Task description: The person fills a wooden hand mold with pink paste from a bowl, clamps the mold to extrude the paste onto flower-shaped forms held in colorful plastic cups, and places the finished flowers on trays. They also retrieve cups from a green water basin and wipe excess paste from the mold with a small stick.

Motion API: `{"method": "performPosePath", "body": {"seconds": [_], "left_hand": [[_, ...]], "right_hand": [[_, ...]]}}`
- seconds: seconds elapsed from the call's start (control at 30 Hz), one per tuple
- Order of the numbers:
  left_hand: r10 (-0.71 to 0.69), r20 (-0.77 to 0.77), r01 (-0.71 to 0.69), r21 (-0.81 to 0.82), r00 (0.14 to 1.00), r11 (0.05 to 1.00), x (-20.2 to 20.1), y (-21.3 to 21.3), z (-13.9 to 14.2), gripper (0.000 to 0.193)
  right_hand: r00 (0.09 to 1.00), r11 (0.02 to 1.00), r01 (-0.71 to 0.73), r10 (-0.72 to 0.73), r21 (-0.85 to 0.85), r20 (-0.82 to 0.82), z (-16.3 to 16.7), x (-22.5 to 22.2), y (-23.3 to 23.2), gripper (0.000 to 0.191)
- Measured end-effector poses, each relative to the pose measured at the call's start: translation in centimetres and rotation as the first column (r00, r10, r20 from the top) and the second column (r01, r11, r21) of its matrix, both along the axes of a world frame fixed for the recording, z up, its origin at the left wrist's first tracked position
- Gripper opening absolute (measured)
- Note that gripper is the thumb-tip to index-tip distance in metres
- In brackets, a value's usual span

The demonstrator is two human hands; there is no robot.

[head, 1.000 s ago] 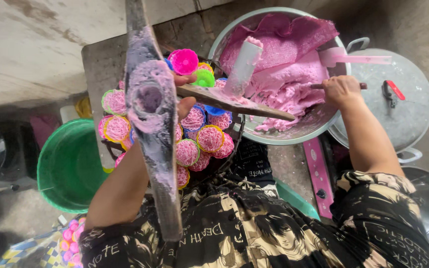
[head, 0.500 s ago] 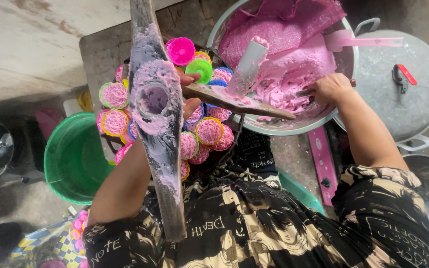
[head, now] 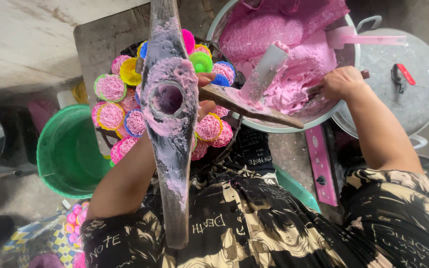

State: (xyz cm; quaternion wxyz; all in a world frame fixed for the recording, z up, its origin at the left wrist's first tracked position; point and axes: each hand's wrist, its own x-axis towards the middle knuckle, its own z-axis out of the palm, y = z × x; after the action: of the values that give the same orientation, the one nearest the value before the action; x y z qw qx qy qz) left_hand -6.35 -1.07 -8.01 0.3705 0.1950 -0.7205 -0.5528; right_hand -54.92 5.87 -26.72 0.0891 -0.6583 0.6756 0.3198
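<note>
Overhead, a right hand (head: 342, 82) grips a tool handle sunk in pink dough (head: 294, 59) filling a metal basin (head: 274, 126). Soft, sticky and heavy-looking, the dough is best lifted by tool. A dough-caked wooden press (head: 167, 119) hides the left hand (head: 205, 94); its grip cannot be told. Filled moulds (head: 125, 114) cluster beneath.

This looks like a small food-making place, maybe a home kitchen out back. A big metal pot (head: 341, 106) holds pink dough (head: 294, 64). Little colourful cups (head: 110, 89) of pink noodles fill a tray. A green bucket (head: 70, 154) and a pot lid (head: 413, 84) sit on the rough grey floor (head: 31, 44).
</note>
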Motion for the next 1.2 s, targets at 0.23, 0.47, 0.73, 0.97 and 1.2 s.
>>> {"method": "performPosePath", "body": {"seconds": [0.23, 0.47, 0.73, 0.97, 1.2], "left_hand": [[0.030, 0.044, -0.028, -0.041, 0.999, 0.999, 0.8, 1.7, 1.0, 0.044], [0.014, 0.067, -0.008, -0.095, 0.998, 0.995, 0.5, 1.1, 0.6, 0.047], [0.029, 0.094, -0.011, -0.183, 0.995, 0.983, 1.2, 1.9, 1.6, 0.044], [0.084, 0.336, -0.002, -0.236, 0.938, 0.972, -2.1, 1.4, -1.7, 0.037], [0.160, 0.325, -0.020, -0.395, 0.932, 0.918, -12.3, 1.7, -6.8, 0.028]], "right_hand": [[0.995, 0.994, -0.028, 0.017, 0.108, 0.103, -0.3, 1.7, 0.6, 0.027], [0.971, 0.997, 0.028, -0.043, 0.067, 0.236, -1.7, 2.8, 1.8, 0.029], [0.837, 0.929, 0.365, -0.297, -0.065, 0.460, 6.7, -1.3, 5.4, 0.037], [0.264, 0.773, 0.634, -0.175, -0.034, 0.949, 18.5, -0.4, 10.7, 0.037], [-0.094, 0.845, 0.534, 0.096, -0.031, 0.991, 20.2, 5.1, 11.2, 0.035]]}}
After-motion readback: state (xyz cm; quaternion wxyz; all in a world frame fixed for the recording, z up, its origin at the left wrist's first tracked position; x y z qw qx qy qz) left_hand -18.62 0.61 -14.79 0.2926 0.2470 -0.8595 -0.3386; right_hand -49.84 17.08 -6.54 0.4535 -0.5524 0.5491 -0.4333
